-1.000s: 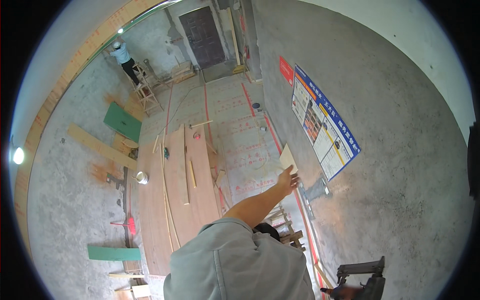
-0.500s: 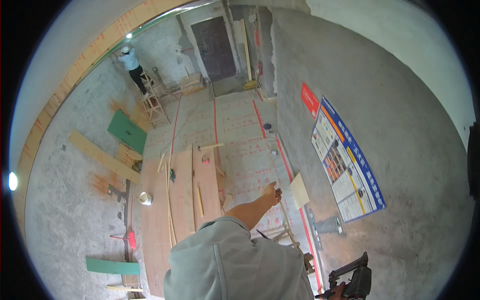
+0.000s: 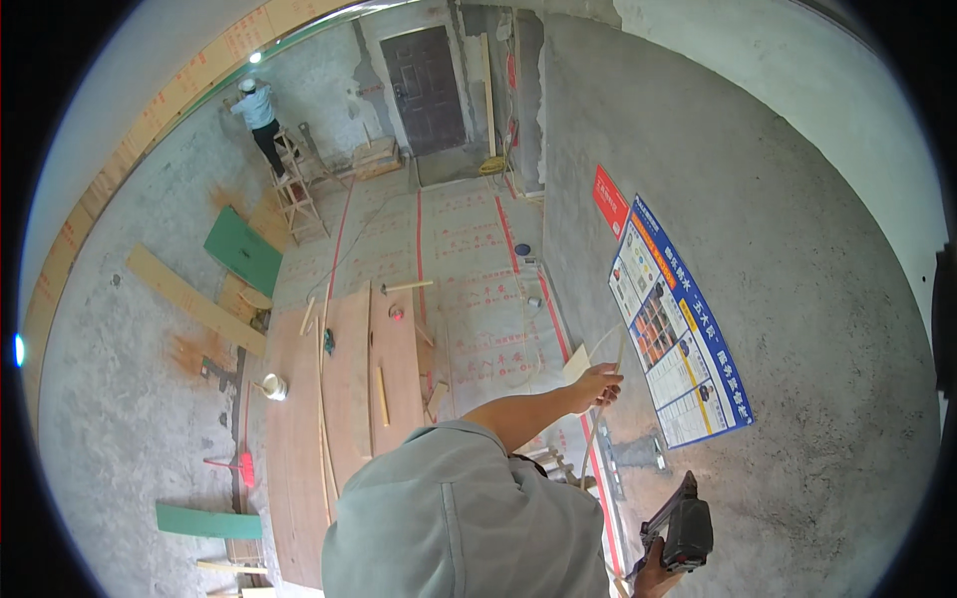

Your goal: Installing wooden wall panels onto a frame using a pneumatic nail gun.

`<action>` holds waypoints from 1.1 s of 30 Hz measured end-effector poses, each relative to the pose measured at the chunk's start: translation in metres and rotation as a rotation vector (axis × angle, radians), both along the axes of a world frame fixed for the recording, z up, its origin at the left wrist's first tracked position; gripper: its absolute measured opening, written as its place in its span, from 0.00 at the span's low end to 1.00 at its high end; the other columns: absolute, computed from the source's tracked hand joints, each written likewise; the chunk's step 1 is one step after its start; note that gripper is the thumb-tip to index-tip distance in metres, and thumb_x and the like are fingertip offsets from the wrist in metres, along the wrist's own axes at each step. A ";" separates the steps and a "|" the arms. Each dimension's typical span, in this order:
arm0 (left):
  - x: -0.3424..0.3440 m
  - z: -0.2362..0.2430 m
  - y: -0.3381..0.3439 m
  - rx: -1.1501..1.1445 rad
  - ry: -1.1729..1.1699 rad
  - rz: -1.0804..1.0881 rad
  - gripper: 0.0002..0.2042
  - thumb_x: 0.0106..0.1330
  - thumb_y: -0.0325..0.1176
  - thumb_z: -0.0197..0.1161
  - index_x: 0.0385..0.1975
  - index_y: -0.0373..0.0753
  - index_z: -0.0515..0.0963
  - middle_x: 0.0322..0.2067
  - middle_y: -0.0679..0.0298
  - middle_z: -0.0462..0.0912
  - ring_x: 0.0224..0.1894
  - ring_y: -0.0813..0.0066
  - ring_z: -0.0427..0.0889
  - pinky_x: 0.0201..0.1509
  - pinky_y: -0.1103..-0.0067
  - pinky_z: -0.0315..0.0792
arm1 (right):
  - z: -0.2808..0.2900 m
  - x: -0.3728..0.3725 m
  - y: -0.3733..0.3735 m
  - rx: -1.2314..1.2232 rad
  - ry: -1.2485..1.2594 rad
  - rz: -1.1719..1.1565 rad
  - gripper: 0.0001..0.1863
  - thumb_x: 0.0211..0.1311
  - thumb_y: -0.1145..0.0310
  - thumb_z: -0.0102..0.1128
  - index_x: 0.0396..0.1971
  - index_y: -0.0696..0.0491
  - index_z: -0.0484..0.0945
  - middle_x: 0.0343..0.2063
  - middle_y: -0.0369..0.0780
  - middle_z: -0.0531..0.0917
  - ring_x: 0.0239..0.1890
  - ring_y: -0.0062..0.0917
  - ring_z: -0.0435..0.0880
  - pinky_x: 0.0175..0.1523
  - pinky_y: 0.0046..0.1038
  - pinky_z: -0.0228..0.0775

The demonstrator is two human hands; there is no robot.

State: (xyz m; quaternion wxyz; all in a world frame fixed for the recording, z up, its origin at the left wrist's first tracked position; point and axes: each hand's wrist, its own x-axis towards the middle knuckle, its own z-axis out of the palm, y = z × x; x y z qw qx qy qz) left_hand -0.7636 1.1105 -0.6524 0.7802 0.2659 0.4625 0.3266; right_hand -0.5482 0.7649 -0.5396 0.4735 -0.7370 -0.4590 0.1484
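My left arm, in a grey sleeve, reaches across to the right. My left hand (image 3: 598,386) is closed around a pale, thin hose (image 3: 588,453), which loops above the fingers and hangs down below them. Low at the right, my right hand (image 3: 656,575) grips a black nail gun (image 3: 688,535), held up near the grey wall. The fingers of that hand are partly hidden by the tool.
A long wooden worktable (image 3: 294,448) with strips, a pencil-yellow stick (image 3: 383,397) and a white bucket (image 3: 273,387) stands at left. Posters (image 3: 683,329) hang on the right wall. A co-worker (image 3: 261,120) stands on a wooden ladder (image 3: 297,194). Green boards (image 3: 244,251) lean left.
My left hand has moved right and down toward the wall and now holds the hose. The nail gun has shifted slightly left and turned. The view has moved a little.
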 end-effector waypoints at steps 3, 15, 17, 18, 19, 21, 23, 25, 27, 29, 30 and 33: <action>0.031 0.004 -0.034 -0.038 -0.009 0.019 0.27 0.68 0.34 0.66 0.67 0.49 0.65 0.31 0.66 0.79 0.30 0.77 0.78 0.32 0.76 0.69 | -0.001 0.027 -0.021 -0.269 -0.003 0.027 0.31 0.58 0.65 0.74 0.58 0.62 0.74 0.55 0.47 0.81 0.56 0.37 0.78 0.61 0.37 0.70; 0.036 0.092 -0.030 0.605 -0.249 0.250 0.30 0.67 0.30 0.65 0.68 0.45 0.64 0.30 0.67 0.75 0.29 0.82 0.69 0.34 0.80 0.64 | -0.045 0.064 -0.015 -0.371 0.450 -0.090 0.10 0.71 0.63 0.56 0.35 0.55 0.79 0.27 0.36 0.80 0.30 0.24 0.78 0.43 0.39 0.74; 0.016 0.078 -0.011 0.741 -0.138 0.218 0.30 0.66 0.28 0.64 0.68 0.44 0.65 0.29 0.67 0.75 0.30 0.81 0.71 0.33 0.79 0.64 | -0.044 0.047 0.008 -0.366 0.484 -0.092 0.09 0.69 0.68 0.56 0.32 0.56 0.80 0.28 0.38 0.81 0.32 0.27 0.79 0.46 0.40 0.74; 0.004 0.071 0.004 0.744 -0.139 0.215 0.30 0.66 0.28 0.64 0.68 0.44 0.65 0.29 0.67 0.75 0.30 0.81 0.71 0.33 0.79 0.64 | -0.041 0.035 0.023 -0.353 0.520 -0.099 0.08 0.68 0.73 0.56 0.30 0.58 0.80 0.29 0.40 0.81 0.34 0.31 0.81 0.49 0.40 0.74; -0.009 0.066 0.020 0.610 -0.068 0.305 0.30 0.65 0.28 0.64 0.68 0.44 0.65 0.29 0.67 0.75 0.30 0.80 0.71 0.33 0.79 0.65 | -0.043 0.023 0.035 -0.347 0.522 -0.102 0.08 0.68 0.73 0.56 0.30 0.58 0.80 0.29 0.40 0.81 0.34 0.31 0.81 0.49 0.40 0.74; -0.036 0.035 0.065 0.431 -0.021 0.469 0.31 0.65 0.29 0.65 0.69 0.43 0.64 0.29 0.67 0.75 0.30 0.79 0.72 0.32 0.78 0.66 | -0.046 -0.001 0.064 -0.137 0.468 -0.074 0.14 0.64 0.72 0.68 0.44 0.62 0.76 0.31 0.44 0.82 0.24 0.28 0.76 0.29 0.38 0.72; -0.071 0.028 0.100 0.278 0.000 0.410 0.32 0.63 0.31 0.66 0.69 0.42 0.64 0.28 0.66 0.75 0.30 0.77 0.73 0.34 0.78 0.67 | -0.034 -0.041 0.102 -0.095 0.445 -0.079 0.15 0.64 0.73 0.67 0.47 0.63 0.76 0.33 0.45 0.82 0.25 0.29 0.78 0.30 0.37 0.74; -0.103 0.016 0.142 0.090 0.058 0.302 0.32 0.62 0.37 0.68 0.67 0.43 0.65 0.27 0.65 0.75 0.30 0.73 0.75 0.39 0.72 0.70 | -0.024 -0.060 0.140 -0.192 -0.092 0.013 0.23 0.64 0.73 0.66 0.57 0.64 0.71 0.42 0.46 0.84 0.34 0.34 0.83 0.35 0.37 0.78; -0.112 0.003 0.177 -0.037 0.048 0.203 0.26 0.63 0.37 0.68 0.60 0.43 0.68 0.29 0.65 0.76 0.30 0.73 0.76 0.40 0.71 0.70 | -0.014 -0.096 0.172 -0.055 0.171 -0.020 0.26 0.64 0.74 0.66 0.59 0.64 0.69 0.46 0.46 0.83 0.39 0.36 0.84 0.39 0.37 0.80; -0.114 0.003 0.204 -0.134 0.016 0.078 0.22 0.65 0.39 0.68 0.56 0.44 0.72 0.33 0.65 0.80 0.33 0.73 0.81 0.46 0.63 0.70 | 0.036 -0.145 0.217 0.100 0.296 0.029 0.30 0.62 0.75 0.67 0.63 0.61 0.67 0.55 0.45 0.80 0.48 0.33 0.83 0.50 0.37 0.81; -0.106 0.010 0.210 -0.144 0.008 0.050 0.22 0.65 0.39 0.68 0.56 0.44 0.72 0.33 0.65 0.80 0.33 0.73 0.81 0.46 0.63 0.70 | 0.035 -0.143 0.220 0.094 0.284 0.001 0.30 0.62 0.75 0.67 0.63 0.61 0.67 0.55 0.45 0.80 0.48 0.33 0.83 0.50 0.37 0.81; -0.093 0.024 0.224 -0.060 -0.143 -0.082 0.25 0.62 0.38 0.70 0.59 0.47 0.74 0.48 0.65 0.83 0.49 0.70 0.83 0.60 0.55 0.65 | -0.015 -0.089 0.199 0.167 -0.729 0.183 0.26 0.63 0.66 0.64 0.60 0.59 0.74 0.38 0.45 0.80 0.47 0.46 0.79 0.64 0.45 0.66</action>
